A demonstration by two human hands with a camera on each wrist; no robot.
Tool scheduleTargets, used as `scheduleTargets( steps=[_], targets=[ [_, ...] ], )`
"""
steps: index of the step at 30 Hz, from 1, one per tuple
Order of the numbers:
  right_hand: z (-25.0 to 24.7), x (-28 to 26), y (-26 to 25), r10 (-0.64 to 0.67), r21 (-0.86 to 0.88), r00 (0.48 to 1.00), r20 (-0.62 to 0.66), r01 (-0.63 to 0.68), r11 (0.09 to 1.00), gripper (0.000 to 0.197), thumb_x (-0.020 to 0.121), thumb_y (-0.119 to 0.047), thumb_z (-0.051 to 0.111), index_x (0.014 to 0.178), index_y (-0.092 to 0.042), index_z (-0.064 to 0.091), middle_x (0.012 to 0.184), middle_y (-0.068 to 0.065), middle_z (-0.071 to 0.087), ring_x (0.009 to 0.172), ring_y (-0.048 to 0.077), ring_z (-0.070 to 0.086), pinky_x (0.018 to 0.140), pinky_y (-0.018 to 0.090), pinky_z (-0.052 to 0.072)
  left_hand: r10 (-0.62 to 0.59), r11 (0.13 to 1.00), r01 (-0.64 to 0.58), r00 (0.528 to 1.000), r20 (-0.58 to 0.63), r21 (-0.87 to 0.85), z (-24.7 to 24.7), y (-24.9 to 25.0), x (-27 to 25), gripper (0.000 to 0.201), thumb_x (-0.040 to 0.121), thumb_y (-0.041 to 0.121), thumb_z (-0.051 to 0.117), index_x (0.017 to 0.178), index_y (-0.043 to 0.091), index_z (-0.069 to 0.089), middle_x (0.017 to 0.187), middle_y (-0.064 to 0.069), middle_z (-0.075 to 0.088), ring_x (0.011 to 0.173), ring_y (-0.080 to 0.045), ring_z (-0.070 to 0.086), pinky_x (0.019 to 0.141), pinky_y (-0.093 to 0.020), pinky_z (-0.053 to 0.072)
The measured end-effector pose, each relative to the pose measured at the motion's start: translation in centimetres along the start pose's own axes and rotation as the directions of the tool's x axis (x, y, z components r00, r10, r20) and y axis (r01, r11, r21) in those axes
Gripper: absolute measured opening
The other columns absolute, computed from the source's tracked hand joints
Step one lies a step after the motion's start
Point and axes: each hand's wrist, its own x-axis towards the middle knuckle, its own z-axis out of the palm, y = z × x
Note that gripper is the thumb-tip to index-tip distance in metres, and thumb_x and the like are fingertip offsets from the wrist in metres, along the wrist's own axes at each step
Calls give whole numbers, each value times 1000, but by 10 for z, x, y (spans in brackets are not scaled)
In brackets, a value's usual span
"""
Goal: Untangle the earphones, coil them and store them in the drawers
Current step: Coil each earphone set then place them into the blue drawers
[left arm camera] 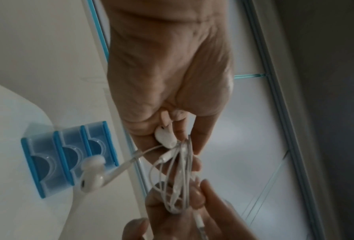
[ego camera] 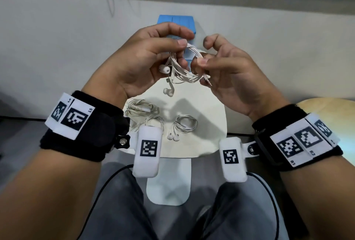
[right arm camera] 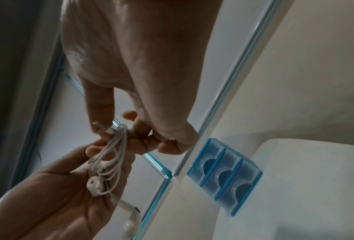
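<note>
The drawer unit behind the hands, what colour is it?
Blue frame with translucent drawer fronts; the drawer unit shows best in the right wrist view.

The left wristband [ego camera: 76, 124] carries a white tag reading "L5"; the right wristband [ego camera: 299, 141] shows "R1" and "R2".

Centre frame: we hold one set of earphones [ego camera: 182, 67] above the bench [ego camera: 207, 117], left hand [ego camera: 138, 63] left of it, right hand [ego camera: 230, 72] right. Drawers [ego camera: 177, 22] sit behind the hands, upper centre. Three coiled sets [ego camera: 142, 108] lie on the bench below the hands, lower centre.
</note>
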Motion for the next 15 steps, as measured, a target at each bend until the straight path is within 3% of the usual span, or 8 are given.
scheduleTargets(
  steps=[3, 6, 10, 15],
  targets=[
    [3, 2, -2, -28, -165, 999, 33, 33, 986, 44, 79, 8, 60, 99, -21, 35, 85, 11, 66, 76, 23, 55, 60, 25, 33, 4, 998, -7, 999, 42, 57, 3, 0, 1, 17, 93, -2, 62, 103, 10, 69, 84, -11, 63, 59, -9, 60, 54, -18, 49],
    [6, 4, 7, -83, -332, 996, -14, 74, 940, 47, 78, 6, 68, 102, -17, 35, 80, 15, 64, 75, 24, 59, 69, 31, 46, 14, 980, -13, 1000, -3, 197, 5, -9, 3, 12, 93, -4, 64, 97, 5, 70, 77, -5, 68, 57, -9, 58, 61, -22, 53],
    [6, 7, 18, -174, -545, 982, -79, 103, 832, 46, 81, 2, 78, 105, -15, 42, 81, 16, 56, 71, 23, 51, 65, 37, 46, 42, 945, -2, 992, -115, 326, 3, -21, 6, 9, 96, 2, 64, 92, 7, 69, 70, -6, 62, 55, -11, 58, 49, -20, 43],
    [2, 11, 23, -146, -758, 983, -115, 9, 652, 37, 89, 1, 69, 116, -17, 53, 78, 8, 74, 67, 17, 72, 68, 31, 55, 76, 929, 3, 977, -200, 369, -4, -26, 8, 10, 95, 4, 67, 89, 10, 72, 73, -8, 69, 62, -17, 67, 42, -22, 39]
  ],
)
